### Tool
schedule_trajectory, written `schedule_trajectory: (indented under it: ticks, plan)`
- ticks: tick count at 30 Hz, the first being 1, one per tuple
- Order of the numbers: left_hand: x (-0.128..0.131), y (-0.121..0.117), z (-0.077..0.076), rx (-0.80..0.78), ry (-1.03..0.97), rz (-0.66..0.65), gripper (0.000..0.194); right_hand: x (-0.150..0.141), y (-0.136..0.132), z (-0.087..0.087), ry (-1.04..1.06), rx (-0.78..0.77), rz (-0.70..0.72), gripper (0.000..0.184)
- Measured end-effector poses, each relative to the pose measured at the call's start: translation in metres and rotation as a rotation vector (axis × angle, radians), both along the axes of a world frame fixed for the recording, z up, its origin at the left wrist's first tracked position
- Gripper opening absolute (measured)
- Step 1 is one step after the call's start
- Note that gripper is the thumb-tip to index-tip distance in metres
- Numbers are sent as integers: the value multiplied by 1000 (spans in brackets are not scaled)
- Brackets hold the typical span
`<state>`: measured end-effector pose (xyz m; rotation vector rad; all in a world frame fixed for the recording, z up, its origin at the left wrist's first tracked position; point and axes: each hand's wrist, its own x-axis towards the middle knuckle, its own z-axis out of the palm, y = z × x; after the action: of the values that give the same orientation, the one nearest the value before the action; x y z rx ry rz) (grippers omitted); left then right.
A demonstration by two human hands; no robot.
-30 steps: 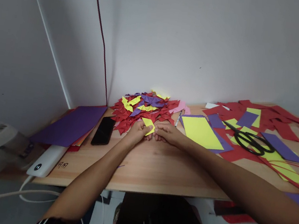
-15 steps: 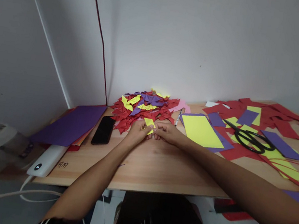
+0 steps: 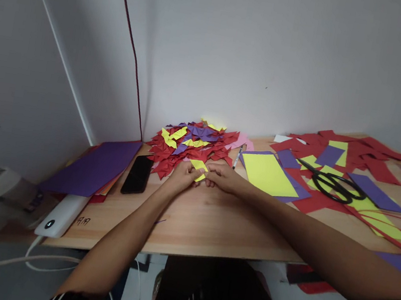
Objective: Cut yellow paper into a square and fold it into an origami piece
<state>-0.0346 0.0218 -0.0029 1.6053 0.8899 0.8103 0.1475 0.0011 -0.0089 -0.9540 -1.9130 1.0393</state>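
A small yellow piece of paper [image 3: 198, 166] is pinched between my two hands, just above the wooden table [image 3: 218, 229]. My left hand [image 3: 182, 175] grips its left and lower side, thumb on top. My right hand [image 3: 221, 177] closes on its right edge, the fingertips of both hands nearly meeting. Part of the paper is hidden by the fingers. Right behind the hands lies a pile of folded paper pieces [image 3: 203, 134] in red, yellow and purple.
A black phone [image 3: 137, 174] lies left of my arms, beside purple sheets [image 3: 97, 164] and a white power bank [image 3: 63, 214]. To the right are a pen [image 3: 237, 157], a yellow sheet [image 3: 270, 173], black-handled scissors [image 3: 332, 185] and red paper strips [image 3: 380, 168].
The yellow paper is tilted flatter and shows more of its face between my fingers. Both hands keep their grip, and the camera view has shifted slightly.
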Motion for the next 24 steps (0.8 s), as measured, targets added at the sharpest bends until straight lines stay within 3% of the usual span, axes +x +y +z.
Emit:
schedule_trajectory:
  ticks: [4, 11, 24]
  plan:
    - [1, -1, 3, 10, -27, -69, 39, 0, 1, 0, 46, -57, 0, 25]
    - [-1, -3, 5, 27, -89, -24, 37, 1, 8, -9, 125, -167, -22, 25]
    - [1, -5, 4, -24, -98, -87, 39, 1, 3, -4, 107, -99, 40, 27]
